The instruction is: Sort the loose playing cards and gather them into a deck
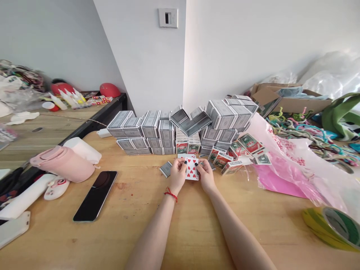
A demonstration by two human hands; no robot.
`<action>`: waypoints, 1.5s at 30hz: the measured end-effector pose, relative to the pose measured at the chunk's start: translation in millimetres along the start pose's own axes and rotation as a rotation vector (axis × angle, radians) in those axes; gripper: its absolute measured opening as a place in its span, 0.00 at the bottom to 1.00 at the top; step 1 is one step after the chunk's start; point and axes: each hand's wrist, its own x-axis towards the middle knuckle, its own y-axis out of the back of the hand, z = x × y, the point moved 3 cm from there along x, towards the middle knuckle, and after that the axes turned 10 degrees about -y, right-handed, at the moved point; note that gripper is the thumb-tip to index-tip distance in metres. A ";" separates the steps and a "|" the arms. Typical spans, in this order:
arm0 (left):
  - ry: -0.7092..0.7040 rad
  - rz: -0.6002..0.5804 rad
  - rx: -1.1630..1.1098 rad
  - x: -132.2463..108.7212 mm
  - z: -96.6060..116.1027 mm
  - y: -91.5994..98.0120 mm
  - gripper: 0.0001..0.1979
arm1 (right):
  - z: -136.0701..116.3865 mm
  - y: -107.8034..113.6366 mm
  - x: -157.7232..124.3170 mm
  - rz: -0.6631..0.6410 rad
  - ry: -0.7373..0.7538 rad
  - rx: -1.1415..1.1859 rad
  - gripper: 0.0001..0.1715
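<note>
- The left hand (pixel 177 175) and the right hand (pixel 206 176) are close together over the wooden counter (pixel 185 232), a little in front of the big pile of boxes.
- Both hands grasp the same small bunch of playing cards (pixel 191 169): the left fingers pinch its left edge and the right fingers pinch its right edge.
- The top card faces up and shows red hearts with a 7 in the corner. How many cards are under it, I cannot tell.
- The left wrist wears a red string bracelet (pixel 171 194).
- Just beside the left hand, 1 grey-backed deck (pixel 165 169) lies on the counter, apart from the fingers.
- Behind the hands stands a pile of grey card boxes (pixel 157 131), stacked in several rows against the wall.
- To the right of the hands lie loose card packs (pixel 239 152) with red and green print, some tilted, next to a pink plastic bag (pixel 281 168).
- To the left lie a black phone (pixel 95 195), face up, and a pink bottle (pixel 63 164) on its side.
- A roll of green and yellow tape (pixel 334 227) is at the right edge.
</note>
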 end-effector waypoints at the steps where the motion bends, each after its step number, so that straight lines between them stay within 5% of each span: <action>1: 0.035 -0.029 -0.018 0.4 -1.3 -0.1 0.10 | 0.2 -0.4 0.0 0.005 0.003 -0.013 0.12; 21: 0.008 -0.124 0.039 0.4 5.2 -1.1 0.08 | 4.9 -0.4 2.9 0.022 -0.020 0.032 0.10; 34: -0.208 -0.237 0.355 -2.7 15.5 0.9 0.10 | -1.8 1.0 1.8 -0.089 -0.108 0.313 0.03; 38: -0.371 -0.295 0.423 -2.0 23.0 0.6 0.10 | 1.0 4.9 4.7 -0.036 -0.155 0.297 0.09; 45: -0.443 -0.315 0.389 1.1 22.9 7.4 0.11 | 0.1 6.4 3.1 -0.293 -0.319 0.224 0.14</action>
